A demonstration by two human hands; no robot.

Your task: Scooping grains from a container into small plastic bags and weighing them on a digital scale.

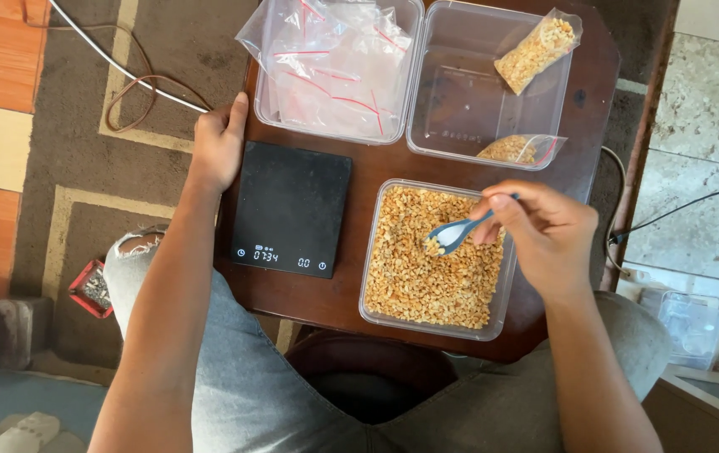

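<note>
Gripping a blue spoon (458, 232), the right hand (544, 231) has its fingers pinched shut around the handle, the bowl dipped into a clear tub of chopped nuts (431, 260) at the near right of the table (376, 168). Over on the left, the left hand (218, 143) lies loosely curled on the table edge, thumb touching a black scale (291, 205). Behind the scale sits a tub of empty bags (334, 67); beside it another tub (460, 101) holds two filled bags (537, 52). Both forearms reach forward from the lap.
</note>
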